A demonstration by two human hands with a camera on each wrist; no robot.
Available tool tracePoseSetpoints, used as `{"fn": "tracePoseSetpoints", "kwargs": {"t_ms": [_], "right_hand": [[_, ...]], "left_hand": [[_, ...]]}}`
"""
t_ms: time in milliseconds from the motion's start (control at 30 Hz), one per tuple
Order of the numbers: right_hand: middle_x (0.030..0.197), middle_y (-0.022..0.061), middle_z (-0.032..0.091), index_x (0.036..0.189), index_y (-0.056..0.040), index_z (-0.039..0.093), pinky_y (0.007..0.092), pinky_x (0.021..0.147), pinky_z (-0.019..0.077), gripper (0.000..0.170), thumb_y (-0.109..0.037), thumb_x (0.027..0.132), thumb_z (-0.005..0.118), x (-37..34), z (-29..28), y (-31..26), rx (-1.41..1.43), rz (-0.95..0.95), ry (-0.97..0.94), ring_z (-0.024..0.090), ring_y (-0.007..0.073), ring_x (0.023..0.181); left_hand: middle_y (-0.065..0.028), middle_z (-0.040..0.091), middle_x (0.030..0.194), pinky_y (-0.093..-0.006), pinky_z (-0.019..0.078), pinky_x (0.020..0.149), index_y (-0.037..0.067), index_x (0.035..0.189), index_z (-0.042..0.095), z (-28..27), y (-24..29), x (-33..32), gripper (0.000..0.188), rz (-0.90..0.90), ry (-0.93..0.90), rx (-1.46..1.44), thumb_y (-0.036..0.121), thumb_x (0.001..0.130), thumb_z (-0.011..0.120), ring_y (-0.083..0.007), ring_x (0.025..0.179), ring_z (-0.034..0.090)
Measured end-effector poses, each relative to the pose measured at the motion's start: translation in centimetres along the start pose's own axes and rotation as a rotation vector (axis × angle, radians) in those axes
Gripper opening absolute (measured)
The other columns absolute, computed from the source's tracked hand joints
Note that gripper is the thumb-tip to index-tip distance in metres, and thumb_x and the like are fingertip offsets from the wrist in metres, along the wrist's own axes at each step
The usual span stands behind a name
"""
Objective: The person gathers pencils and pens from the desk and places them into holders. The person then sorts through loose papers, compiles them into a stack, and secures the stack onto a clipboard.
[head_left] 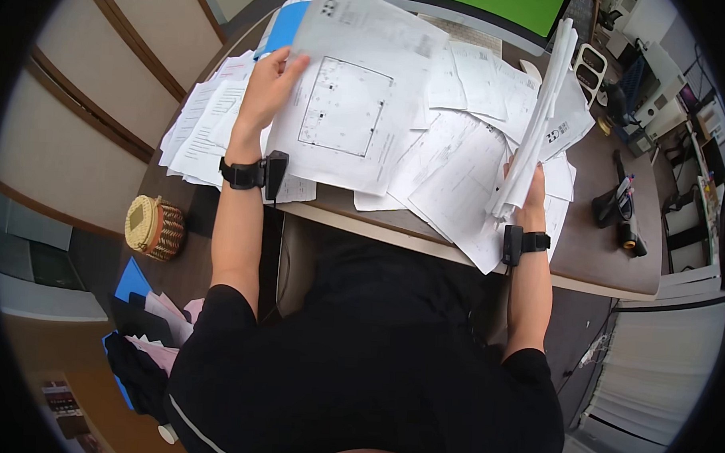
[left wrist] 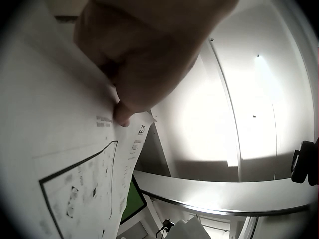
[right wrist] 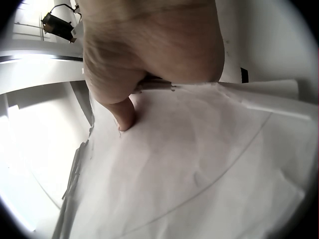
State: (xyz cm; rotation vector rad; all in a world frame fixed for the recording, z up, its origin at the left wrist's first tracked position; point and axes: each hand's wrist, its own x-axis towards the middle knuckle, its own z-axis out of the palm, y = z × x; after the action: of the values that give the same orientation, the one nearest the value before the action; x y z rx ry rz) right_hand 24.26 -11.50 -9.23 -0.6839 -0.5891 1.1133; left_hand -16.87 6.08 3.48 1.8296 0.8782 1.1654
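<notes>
The left hand [head_left: 263,94] pinches a big sheet [head_left: 347,106] just to its right — the right hand [head_left: 531,192] grips a bundle of papers [head_left: 540,125], edge up. Loose papers [head_left: 453,158] lie on the surface [head_left: 598,235] between the hands.

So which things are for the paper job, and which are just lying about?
Probably the job:
white sheet with a black-outlined plan, in the left hand
white paper bundle, in the right hand
scattered white printed papers

Probably just lying about:
round tan-lidded woven basket
black pen holder

White papers [right wrist: 184,159] in right hand [right wrist: 152,50]
</notes>
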Motion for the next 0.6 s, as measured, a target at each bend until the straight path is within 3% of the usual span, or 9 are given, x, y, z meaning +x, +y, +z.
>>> {"fn": "tracePoseSetpoints", "kwargs": {"t_ms": [167,267,400,467,600], "right_hand": [[0.11,0.0095,0.06,0.126,0.001,0.045,0.0332,0.083,0.0535,0.035,-0.016,0.096,0.049,0.3,-0.9,0.1,0.155,-0.068,-0.319,0.062,0.0195,0.097],[0.11,0.0097,0.061,0.125,0.0009,0.045,0.0334,0.083,0.0538,0.033,-0.016,0.097,0.047,0.2,-0.5,-0.1,0.105,-0.036,-0.198,0.062,0.0196,0.097],[0.11,0.0098,0.061,0.125,0.001,0.045,0.0338,0.083,0.054,0.033,-0.015,0.096,0.047,0.4,-1.3,0.2,0.14,-0.055,-0.262,0.062,0.0198,0.098],[0.11,0.0098,0.061,0.124,0.0012,0.046,0.0344,0.083,0.0541,0.033,-0.014,0.096,0.047,0.5,-1.2,0.1,0.185,-0.066,-0.399,0.062,0.0201,0.098],[0.11,0.0097,0.061,0.124,0.0014,0.047,0.0343,0.083,0.0544,0.033,-0.014,0.095,0.048,0.2,-1.0,0.3,0.165,-0.065,-0.312,0.063,0.0201,0.097]], "left_hand": [[-0.0052,0.066,0.087,-0.0191,0.0452,0.064,-0.003,0.113,0.058,1.4,3.6,0.5,0.035,-0.026,-0.264,0.022,0.024,0.091,0.061,-0.0053,0.073,0.058],[-0.0053,0.067,0.084,-0.0192,0.0457,0.064,-0.002,0.114,0.058,2.3,4.1,0.9,0.035,-0.054,-0.36,0.061,0.024,0.09,0.062,-0.0059,0.071,0.06],[-0.0052,0.067,0.082,-0.0193,0.0459,0.063,-0.001,0.114,0.059,3.2,3.8,1.2,0.034,-0.053,-0.397,0.057,0.024,0.09,0.061,-0.0064,0.069,0.06],[-0.0053,0.067,0.082,-0.0194,0.0459,0.063,-0.001,0.113,0.058,3.4,3.6,1.1,0.034,-0.047,-0.407,0.061,0.024,0.091,0.061,-0.0062,0.069,0.06],[-0.0052,0.067,0.083,-0.0193,0.0457,0.063,-0.001,0.114,0.058,3.7,3.3,1.0,0.034,-0.044,-0.42,0.028,0.023,0.091,0.06,-0.0058,0.069,0.06]]}}
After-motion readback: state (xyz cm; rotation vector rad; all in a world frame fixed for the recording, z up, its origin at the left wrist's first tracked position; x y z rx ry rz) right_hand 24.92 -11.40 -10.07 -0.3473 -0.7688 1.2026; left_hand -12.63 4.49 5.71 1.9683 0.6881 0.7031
